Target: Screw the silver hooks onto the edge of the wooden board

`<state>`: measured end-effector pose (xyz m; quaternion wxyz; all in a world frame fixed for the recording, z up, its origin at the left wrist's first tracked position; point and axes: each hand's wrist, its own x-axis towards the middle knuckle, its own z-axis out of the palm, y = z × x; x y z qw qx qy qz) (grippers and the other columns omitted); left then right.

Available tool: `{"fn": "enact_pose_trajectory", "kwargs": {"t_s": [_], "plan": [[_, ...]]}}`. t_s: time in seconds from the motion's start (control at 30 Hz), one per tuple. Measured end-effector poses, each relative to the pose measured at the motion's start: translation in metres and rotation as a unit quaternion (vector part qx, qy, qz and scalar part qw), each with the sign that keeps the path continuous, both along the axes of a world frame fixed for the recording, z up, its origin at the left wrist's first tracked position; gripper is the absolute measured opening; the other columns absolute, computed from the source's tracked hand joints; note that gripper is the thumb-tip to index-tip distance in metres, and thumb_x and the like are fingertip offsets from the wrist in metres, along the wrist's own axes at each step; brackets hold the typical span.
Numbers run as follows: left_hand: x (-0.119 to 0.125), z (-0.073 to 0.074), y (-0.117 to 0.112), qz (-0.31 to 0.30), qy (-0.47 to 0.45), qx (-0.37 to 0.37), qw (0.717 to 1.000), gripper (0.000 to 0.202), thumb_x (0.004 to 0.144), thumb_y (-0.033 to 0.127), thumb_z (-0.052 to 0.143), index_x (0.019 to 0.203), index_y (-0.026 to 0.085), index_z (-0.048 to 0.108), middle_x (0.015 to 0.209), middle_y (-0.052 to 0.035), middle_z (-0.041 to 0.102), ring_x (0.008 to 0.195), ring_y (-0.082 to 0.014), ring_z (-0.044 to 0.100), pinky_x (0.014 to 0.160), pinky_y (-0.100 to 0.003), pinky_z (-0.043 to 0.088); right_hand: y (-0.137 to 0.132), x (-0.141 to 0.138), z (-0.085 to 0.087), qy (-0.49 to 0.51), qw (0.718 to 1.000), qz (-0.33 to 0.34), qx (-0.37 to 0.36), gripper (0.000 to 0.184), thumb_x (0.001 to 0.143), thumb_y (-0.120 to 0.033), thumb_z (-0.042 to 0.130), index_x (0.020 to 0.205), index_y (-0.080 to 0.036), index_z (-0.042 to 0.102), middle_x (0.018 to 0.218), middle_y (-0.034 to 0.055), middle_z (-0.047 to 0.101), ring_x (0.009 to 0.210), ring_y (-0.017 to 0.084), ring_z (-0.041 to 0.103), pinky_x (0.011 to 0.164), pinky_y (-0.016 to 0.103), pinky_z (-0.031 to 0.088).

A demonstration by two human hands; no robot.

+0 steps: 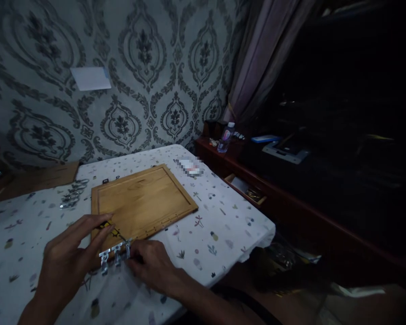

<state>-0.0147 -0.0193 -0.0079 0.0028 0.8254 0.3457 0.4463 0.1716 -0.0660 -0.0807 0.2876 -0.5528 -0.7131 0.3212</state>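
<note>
A wooden board (138,194) with a raised border lies flat on the table, small dark holes along its near edge. My left hand (67,253) pinches the handle of a screwdriver (113,228), yellow and black, above the board's near left corner. Its thin shaft points at a shiny metal clip (128,248) on that edge. My right hand (153,262) is closed at this clip, thumb and fingers against it. To the left along the edge sit a second metal clip (117,255) and a third metal clip (104,261). The right fingertips are partly in shadow.
Several loose metal clips (73,194) lie left of the board, near brown cardboard (40,180). A blurred white object (190,166) lies beyond the board's right corner. The patterned tablecloth (230,225) hangs over the edge. A bottle (226,137) stands on a dark red cabinet with an open drawer (245,189).
</note>
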Motion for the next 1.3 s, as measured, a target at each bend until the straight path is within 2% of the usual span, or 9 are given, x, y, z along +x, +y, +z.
{"fn": "enact_pose_trajectory", "kwargs": {"t_s": [0.07,0.2,0.37,0.6,0.8,1.03,1.3], "plan": [[0.003,-0.001,-0.003,0.005,-0.003,0.010,1.000,0.019,0.098,0.041,0.061,0.107,0.026,0.070,0.103,-0.0017,0.077,0.090,-0.0180,0.076,0.076,-0.023,0.062,0.001,0.000,-0.004,0.008,1.000,-0.005,-0.009,0.002,0.082,-0.027,0.067,0.081,-0.027,0.068,0.089,-0.0029,0.081,0.079,0.018,0.073,0.069,0.025,0.048],[0.013,0.003,-0.010,0.025,-0.006,0.033,0.999,0.019,0.101,0.039,0.058,0.106,0.025,0.070,0.102,-0.0015,0.076,0.088,-0.0161,0.075,0.087,-0.025,0.060,0.003,-0.001,-0.007,0.017,1.000,-0.008,-0.005,0.006,0.082,-0.023,0.065,0.082,-0.023,0.070,0.090,0.0011,0.081,0.080,0.020,0.074,0.069,0.026,0.047],[0.017,0.006,-0.010,0.023,0.008,0.055,0.998,0.030,0.101,0.048,0.055,0.103,0.022,0.070,0.098,-0.0020,0.077,0.083,-0.0160,0.076,0.079,-0.024,0.060,0.002,-0.002,-0.004,0.025,1.000,-0.008,0.003,0.006,0.079,-0.017,0.065,0.080,-0.021,0.070,0.087,0.0023,0.080,0.078,0.019,0.073,0.067,0.025,0.044],[0.015,0.001,-0.008,0.019,0.007,0.047,0.999,0.018,0.100,0.035,0.060,0.107,0.021,0.069,0.100,-0.0036,0.077,0.085,-0.0168,0.075,0.078,-0.025,0.059,0.002,-0.001,-0.004,0.015,1.000,-0.008,0.006,0.010,0.082,-0.015,0.066,0.084,-0.021,0.072,0.084,0.0010,0.079,0.075,0.015,0.070,0.068,0.023,0.044],[0.020,0.004,-0.005,0.011,-0.003,0.037,0.999,0.012,0.096,0.026,0.066,0.106,0.020,0.071,0.096,-0.0032,0.077,0.085,-0.0167,0.074,0.079,-0.027,0.059,0.004,-0.001,-0.002,-0.011,1.000,0.002,0.021,0.008,0.085,-0.015,0.068,0.086,-0.021,0.073,0.083,0.0017,0.078,0.074,0.015,0.068,0.066,0.023,0.042],[0.018,0.008,0.000,-0.006,-0.011,-0.009,1.000,0.013,0.095,0.023,0.069,0.105,0.018,0.074,0.092,-0.0037,0.077,0.077,-0.0137,0.070,0.072,-0.026,0.057,0.007,0.000,-0.008,0.018,1.000,0.021,0.000,0.008,0.087,-0.015,0.064,0.088,-0.020,0.071,0.080,0.0018,0.075,0.072,0.016,0.063,0.067,0.025,0.039],[0.020,0.006,-0.005,-0.015,-0.015,0.018,1.000,0.015,0.095,0.023,0.069,0.109,0.018,0.073,0.092,-0.0030,0.075,0.081,-0.0136,0.069,0.076,-0.026,0.057,0.005,0.001,-0.005,0.020,1.000,0.022,0.011,0.008,0.088,-0.015,0.063,0.086,-0.020,0.069,0.074,0.0000,0.072,0.067,0.015,0.060,0.065,0.025,0.039]]}}
